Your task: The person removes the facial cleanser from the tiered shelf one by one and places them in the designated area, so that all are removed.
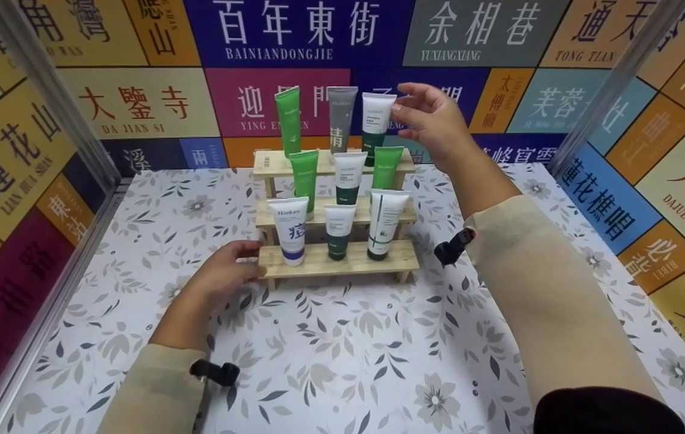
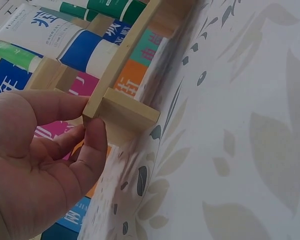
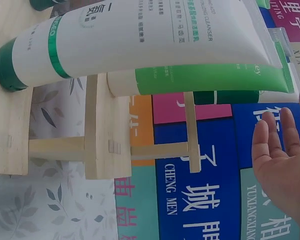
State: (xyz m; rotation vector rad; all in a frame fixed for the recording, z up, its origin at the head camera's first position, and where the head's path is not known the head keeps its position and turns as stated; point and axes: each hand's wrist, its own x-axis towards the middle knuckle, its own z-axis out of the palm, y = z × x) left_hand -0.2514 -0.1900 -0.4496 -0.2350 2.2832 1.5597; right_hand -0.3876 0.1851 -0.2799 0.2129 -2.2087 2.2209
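Observation:
A three-step wooden rack [image 1: 342, 265] carries cosmetic tubes standing on their caps. My left hand [image 1: 228, 268] pinches the left end of the lowest step, thumb above and fingers below, as the left wrist view shows. Beside it stands a white tube with a blue band [image 2: 60, 40]. At the top step, my right hand [image 1: 435, 123] is beside a white and dark green tube [image 1: 376, 120], its fingertips close to the tube's upper right edge. The fingers [image 3: 275, 132] are apart and slightly bent in the right wrist view. A grey tube [image 1: 341, 117] and a green tube [image 1: 289, 120] share that step.
Two green tubes flank a white and green tube [image 1: 349, 175] on the middle step. A white tube with green lines [image 1: 385, 223] stands at the lowest step's right. Floral cloth [image 1: 348, 361] covers the table; printed panels [image 1: 294, 30] rise behind and at both sides.

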